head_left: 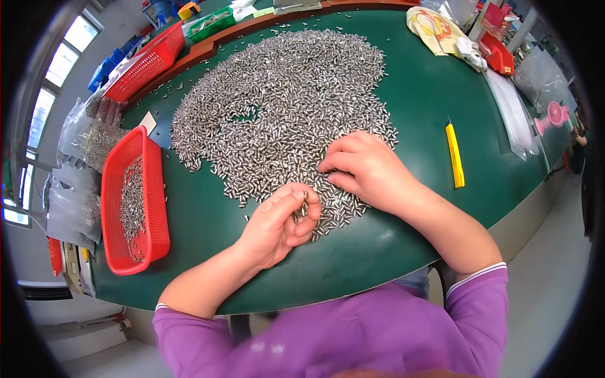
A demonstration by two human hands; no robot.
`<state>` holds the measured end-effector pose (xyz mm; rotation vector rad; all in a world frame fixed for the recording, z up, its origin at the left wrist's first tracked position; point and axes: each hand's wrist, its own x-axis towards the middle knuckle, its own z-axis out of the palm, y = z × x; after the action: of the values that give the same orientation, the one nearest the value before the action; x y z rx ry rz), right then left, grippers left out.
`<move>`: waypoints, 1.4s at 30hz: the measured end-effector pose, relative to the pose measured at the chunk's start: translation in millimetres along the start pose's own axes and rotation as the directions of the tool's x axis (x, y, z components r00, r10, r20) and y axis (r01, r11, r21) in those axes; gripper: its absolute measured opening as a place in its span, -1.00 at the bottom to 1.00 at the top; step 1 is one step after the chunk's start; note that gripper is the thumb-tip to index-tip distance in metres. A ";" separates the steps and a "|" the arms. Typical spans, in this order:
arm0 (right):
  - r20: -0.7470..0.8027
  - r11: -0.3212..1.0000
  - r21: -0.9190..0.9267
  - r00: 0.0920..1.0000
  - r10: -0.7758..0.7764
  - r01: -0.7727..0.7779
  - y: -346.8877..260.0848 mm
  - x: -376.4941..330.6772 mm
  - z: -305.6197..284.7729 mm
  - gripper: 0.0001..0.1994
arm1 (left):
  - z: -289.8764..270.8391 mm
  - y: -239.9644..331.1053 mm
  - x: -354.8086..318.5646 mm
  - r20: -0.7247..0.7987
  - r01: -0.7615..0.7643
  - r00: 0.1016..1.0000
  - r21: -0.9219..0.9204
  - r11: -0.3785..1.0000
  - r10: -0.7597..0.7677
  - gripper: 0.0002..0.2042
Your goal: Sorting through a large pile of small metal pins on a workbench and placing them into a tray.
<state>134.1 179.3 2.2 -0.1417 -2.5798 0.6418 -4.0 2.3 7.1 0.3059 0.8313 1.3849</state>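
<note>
Metal pieces point(296, 94), heaped beneath, beyond hands point(368, 169)

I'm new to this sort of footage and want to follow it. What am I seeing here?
There's no machine: a person in a purple shirt works bare-handed. The single picture comes from a wide fisheye camera on their head, looking down, so straight edges bend. On the green table lies a big pile of small metal pieces. The left hand appears to pinch one piece; the right hand reaches onto the pile. Left stands a red basket with similar pieces inside.
</note>
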 end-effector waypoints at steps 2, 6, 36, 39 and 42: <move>0.020 0.997 -0.062 0.999 -0.043 0.044 -2.6 2.0 4.7 -0.87 | 0.3 -0.9 -0.6 -0.012 0.007 1.000 0.012 1.000 -0.007 -0.84; 0.007 0.995 -0.076 0.998 -0.061 0.061 -4.3 0.5 10.9 -0.88 | 0.1 -5.4 -1.0 -0.014 -0.017 1.000 0.035 0.999 0.017 -0.82; -0.191 0.888 0.455 0.967 0.167 -0.063 -10.5 4.3 -1.9 -0.89 | -14.1 51.2 -24.1 -0.234 -0.416 0.839 0.307 0.856 0.491 -0.82; -0.208 0.934 0.358 0.974 0.091 -0.011 -20.6 -1.5 -6.0 -0.89 | -39.9 97.4 -62.7 -0.295 -0.524 0.524 0.629 0.575 0.799 -0.83; -0.207 0.935 0.353 0.977 0.044 0.032 -15.0 1.0 2.9 -0.89 | -116.6 138.8 -100.3 -0.274 -0.241 0.289 0.907 0.346 0.917 -0.83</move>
<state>132.0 165.1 7.3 -0.0930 -2.2191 1.0240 -181.4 -95.8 49.7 0.7884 2.3069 1.9562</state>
